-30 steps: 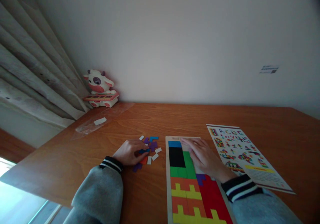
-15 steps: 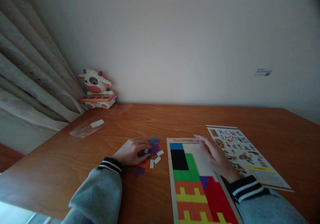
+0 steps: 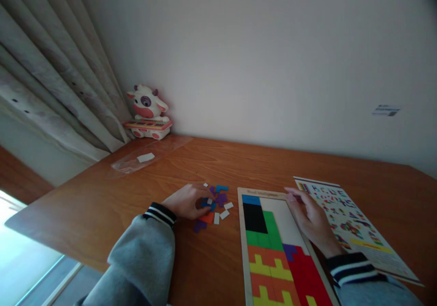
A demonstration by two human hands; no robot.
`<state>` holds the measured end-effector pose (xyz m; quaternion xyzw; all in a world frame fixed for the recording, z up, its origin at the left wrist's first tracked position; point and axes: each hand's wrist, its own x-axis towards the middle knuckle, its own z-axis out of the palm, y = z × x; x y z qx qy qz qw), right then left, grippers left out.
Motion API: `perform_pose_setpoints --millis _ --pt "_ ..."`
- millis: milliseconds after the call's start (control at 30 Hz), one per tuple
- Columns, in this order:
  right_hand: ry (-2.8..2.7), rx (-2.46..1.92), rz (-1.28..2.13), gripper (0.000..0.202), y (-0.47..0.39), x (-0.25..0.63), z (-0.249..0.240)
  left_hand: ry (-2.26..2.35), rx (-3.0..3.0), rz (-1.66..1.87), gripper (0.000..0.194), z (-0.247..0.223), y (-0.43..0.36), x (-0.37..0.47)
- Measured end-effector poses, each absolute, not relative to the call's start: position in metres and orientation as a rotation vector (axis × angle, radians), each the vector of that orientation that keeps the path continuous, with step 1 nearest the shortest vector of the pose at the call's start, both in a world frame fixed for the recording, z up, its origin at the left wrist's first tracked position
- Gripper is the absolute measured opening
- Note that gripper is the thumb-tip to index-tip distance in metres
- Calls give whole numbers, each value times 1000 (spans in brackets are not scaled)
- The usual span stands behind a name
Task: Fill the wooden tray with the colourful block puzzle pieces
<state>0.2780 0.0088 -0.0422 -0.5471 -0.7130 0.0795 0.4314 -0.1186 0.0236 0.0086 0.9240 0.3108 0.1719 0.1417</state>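
Note:
A wooden puzzle tray (image 3: 241, 242) lies on the table, filled in its lower part with red, orange, yellow and green pieces; a black piece (image 3: 254, 218) and a blue piece (image 3: 251, 200) sit near its top left. White base shows at the upper right. My right hand (image 3: 312, 219) rests at the tray's right edge, fingers apart, holding nothing. Left of the tray, my left hand (image 3: 189, 201) curves over a pile of loose pieces, thumb and fingers apart around a blue piece (image 3: 212, 207). Purple (image 3: 221, 200), orange (image 3: 207, 218) and white pieces (image 3: 224, 214) lie beside it.
A printed sheet (image 3: 368, 247) of colourful figures lies right of the tray. At the back left stands a cow toy (image 3: 148, 110) with a keyboard, near a clear plastic bag (image 3: 126, 165) with a white label. A curtain (image 3: 61, 64) hangs at left.
The view has turned left. My left hand has opened a little over the pile, uncovering more of the blue piece. My right hand has drawn back from the white area to the tray's right edge.

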Motion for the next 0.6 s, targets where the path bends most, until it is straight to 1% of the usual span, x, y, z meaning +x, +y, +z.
perform_pose_setpoints --millis 167,233,400,533,600 --pt "-1796 -1360 239 35 6 276 -41 852 2650 617 19 0 26 -115" --pt "-1796 -1355 245 34 5 277 -41 858 2658 631 22 -1 25 -113" --pt "-1794 -1344 246 34 4 277 -40 970 2717 634 42 -1 21 -109" --pt "-1821 -1305 280 34 3 276 -41 1023 2739 626 34 1 19 -110" --pt "-1833 -1292 302 35 2 276 -42 1075 2740 640 34 1 19 -113"
